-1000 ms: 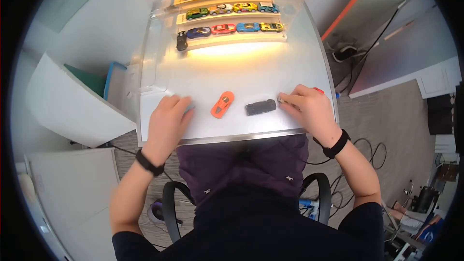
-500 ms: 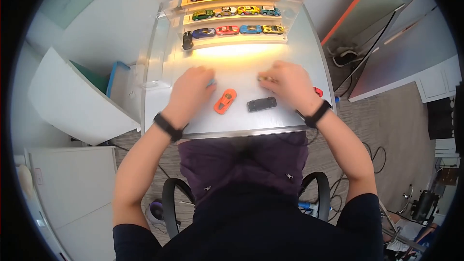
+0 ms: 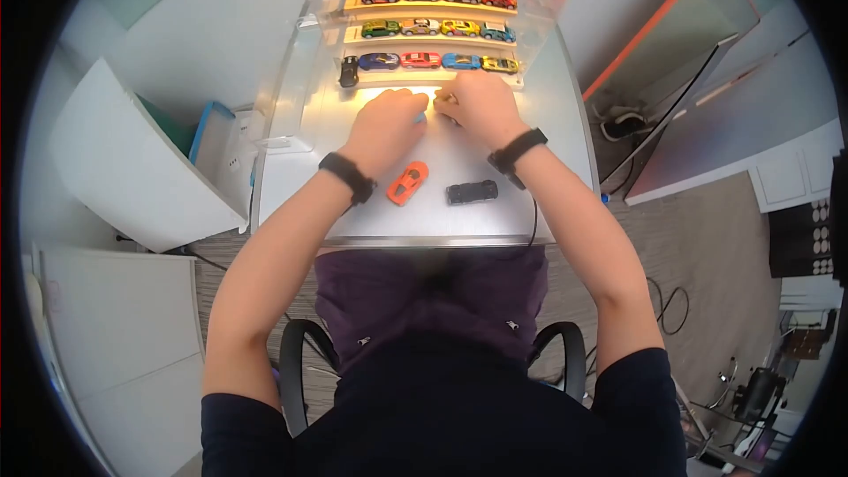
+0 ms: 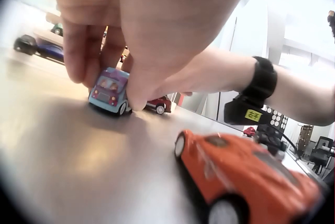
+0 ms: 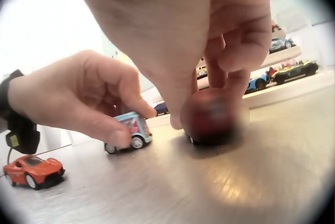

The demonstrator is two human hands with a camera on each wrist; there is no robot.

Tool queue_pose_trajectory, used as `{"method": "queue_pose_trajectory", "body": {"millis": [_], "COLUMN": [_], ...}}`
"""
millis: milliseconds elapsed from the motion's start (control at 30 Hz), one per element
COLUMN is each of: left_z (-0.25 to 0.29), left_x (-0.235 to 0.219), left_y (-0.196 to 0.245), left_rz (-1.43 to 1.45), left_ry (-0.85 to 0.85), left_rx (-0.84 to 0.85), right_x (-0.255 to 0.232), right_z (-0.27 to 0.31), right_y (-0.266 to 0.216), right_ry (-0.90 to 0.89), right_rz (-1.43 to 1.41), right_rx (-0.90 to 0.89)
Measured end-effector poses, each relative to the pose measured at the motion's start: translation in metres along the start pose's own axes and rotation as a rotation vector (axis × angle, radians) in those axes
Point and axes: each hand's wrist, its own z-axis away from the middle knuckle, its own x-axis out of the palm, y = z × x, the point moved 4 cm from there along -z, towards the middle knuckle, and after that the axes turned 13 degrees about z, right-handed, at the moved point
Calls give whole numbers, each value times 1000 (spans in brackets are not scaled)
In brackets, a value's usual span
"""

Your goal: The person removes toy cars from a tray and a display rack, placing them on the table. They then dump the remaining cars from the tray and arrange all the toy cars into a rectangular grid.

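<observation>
My left hand [image 3: 389,128] pinches a light blue and purple toy van [image 4: 110,91] between thumb and fingers, low over the metal table. Just to its right, my right hand [image 3: 484,110] pinches a dark red toy car [image 5: 212,116], blurred in the right wrist view. Both hands are in front of the lowest shelf of the lit rack [image 3: 433,80]. Nearer the table's front edge lie an orange car [image 3: 407,183], on its wheels, and a dark grey car [image 3: 472,192].
Rows of small toy cars [image 3: 420,60] stand on the stepped rack, with a black car [image 3: 349,71] crosswise at its left end. A clear plastic panel [image 3: 291,143] is left of the hands. A black cable crosses the table's front edge at the right.
Both hands have moved away from the front edge toward the rack and closer together, carrying the two toys. The orange and grey cars stay on the table.
</observation>
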Motion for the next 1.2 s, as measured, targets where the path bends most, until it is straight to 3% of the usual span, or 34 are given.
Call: {"method": "queue_pose_trajectory", "body": {"millis": [33, 67, 133, 167, 233, 267, 300, 367, 500, 600, 1067, 1200], "left_z": [0, 1, 41, 67, 107, 119, 124, 111, 91, 88, 88, 84], "left_x": [0, 0, -24, -38, -71, -85, -94, -110, -91, -82, -83, -80], "left_y": [-2, -2, 1, -2, -9, -5, 10, 41, 129, 152, 167, 166], "left_rz": [-3, -6, -60, -84, -23, 65, 201, 440, 849, 907, 833, 866], "left_ry": [-17, -39, -25, -54, -82, -88, 6, 241, 385, 453, 376, 474], "left_rx": [-7, -13, -25, -60, -193, -300, -362, -458, -179, -120, -53, -31], "right_x": [-3, -10, -29, -46, -54, -61, -71, -84, -116, -131, -130, -130], "right_z": [8, 26, 69, 95, 146, 157, 166, 162, 146, 141, 144, 144], "right_y": [2, 8, 29, 39, 61, 57, 49, 13, -63, -89, -94, -93], "right_ry": [-21, -138, -214, -255, -94, -9, 64, 172, 264, 370, 415, 419], "right_rz": [23, -58, 41, -60, -669, -812, -953, -1071, -1170, -1196, -1295, -1300], "right_rx": [-16, 97, 101, 213, 375, 458, 538, 505, 390, 288, 258, 258]}}
